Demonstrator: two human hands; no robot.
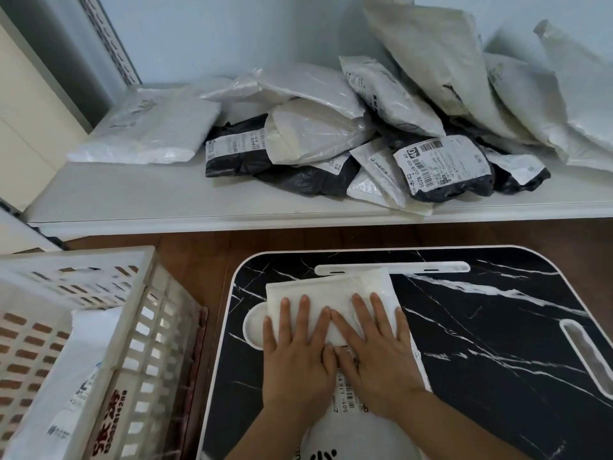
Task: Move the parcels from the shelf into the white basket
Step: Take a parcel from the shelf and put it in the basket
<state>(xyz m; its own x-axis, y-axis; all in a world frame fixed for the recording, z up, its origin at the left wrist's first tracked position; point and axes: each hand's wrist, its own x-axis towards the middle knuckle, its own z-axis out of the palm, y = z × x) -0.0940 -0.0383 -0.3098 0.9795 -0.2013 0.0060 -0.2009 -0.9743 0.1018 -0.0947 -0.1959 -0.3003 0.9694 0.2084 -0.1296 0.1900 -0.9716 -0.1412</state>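
A white parcel point(328, 287) lies flat on the black marble-patterned table point(481, 327). My left hand point(298, 353) and my right hand point(371, 346) press down on it side by side with straight fingers. On the white shelf point(166, 200) behind the table lies a heap of several white and black parcels point(331, 134); one black one carries a large shipping label point(441, 164). The white basket point(139, 343) stands at the lower left with a white parcel point(76, 376) inside it.
A separate flat white parcel point(149, 131) lies at the left end of the shelf. Brown wooden floor point(199, 257) shows between shelf, basket and table. The table has a white slot along its far edge point(391, 268) and a handle cut-out point(587, 356) on the right.
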